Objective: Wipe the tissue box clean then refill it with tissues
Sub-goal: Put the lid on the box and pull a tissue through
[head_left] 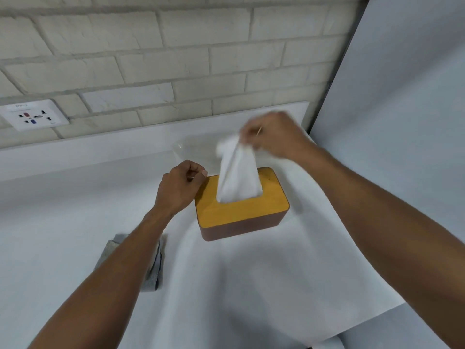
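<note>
The tissue box (241, 215) has a yellow wooden lid and a brown body; it stands on white paper in the middle of the counter. A white tissue (237, 177) sticks up out of the slot in the lid. My right hand (273, 137) pinches the top of that tissue, above the box's far side; the hand is blurred. Against the box's far-left corner is my left hand (180, 188), its fingers curled; whether it holds anything I cannot tell.
A folded grey cloth (154, 263) lies on the counter to the left, partly under my left forearm. A clear plastic wrapper (193, 151) lies behind the box. A wall socket (34, 117) sits on the brick wall at left. A white panel (402, 122) rises on the right.
</note>
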Tool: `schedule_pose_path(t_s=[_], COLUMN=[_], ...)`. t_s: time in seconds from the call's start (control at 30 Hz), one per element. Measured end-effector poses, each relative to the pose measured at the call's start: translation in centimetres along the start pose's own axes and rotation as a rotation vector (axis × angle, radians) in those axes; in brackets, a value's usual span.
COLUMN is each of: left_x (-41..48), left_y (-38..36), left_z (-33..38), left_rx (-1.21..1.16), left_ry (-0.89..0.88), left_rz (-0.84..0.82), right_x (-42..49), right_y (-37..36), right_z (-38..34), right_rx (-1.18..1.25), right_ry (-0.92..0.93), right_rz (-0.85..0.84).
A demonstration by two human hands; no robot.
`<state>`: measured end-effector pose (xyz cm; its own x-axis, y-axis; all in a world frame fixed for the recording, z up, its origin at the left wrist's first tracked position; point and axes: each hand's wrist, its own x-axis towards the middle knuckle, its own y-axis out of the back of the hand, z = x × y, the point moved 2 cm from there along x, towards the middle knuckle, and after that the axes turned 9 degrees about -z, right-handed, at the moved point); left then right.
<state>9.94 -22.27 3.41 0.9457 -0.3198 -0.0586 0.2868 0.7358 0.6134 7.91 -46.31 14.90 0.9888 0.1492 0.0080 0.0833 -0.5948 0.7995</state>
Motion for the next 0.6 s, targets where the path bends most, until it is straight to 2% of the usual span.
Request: schedule_pose_path(t_s=[0.03, 0.07, 0.1, 0.27, 0.4, 0.6], left_x=[0.0, 0.0, -0.1, 0.1, -0.2, -1.1], left_y=[0.1, 0.1, 0.2, 0.2, 0.5, -2.3], left_z=[0.0, -0.1, -0.2, -0.1, 0.9, 5.2], left_rx=[-0.004, -0.002, 0.000, -0.030, 0.010, 0.490], left_ry=[-0.005, -0.011, -0.017, -0.078, -0.194, -0.274], left_rz=[0.007, 0.013, 0.018, 0.057, 0.054, -0.378], right_x=[0.2, 0.1, 0.0, -0.2, -0.3, -0.7], right_y=[1.6, 2.9, 4.0, 6.4, 7.1, 6.2], right_z=[0.5, 0.9, 1.2, 0.6, 0.8, 3.1], right_rx=[0.224, 0.375, 0.430, 0.505, 0.463, 0.406], right_ry=[-0.021, -0.032, -0.033, 0.002, 0.000, -0.093], right_rz=[0.216, 0.350, 0.401, 0.419, 0.436, 0.438])
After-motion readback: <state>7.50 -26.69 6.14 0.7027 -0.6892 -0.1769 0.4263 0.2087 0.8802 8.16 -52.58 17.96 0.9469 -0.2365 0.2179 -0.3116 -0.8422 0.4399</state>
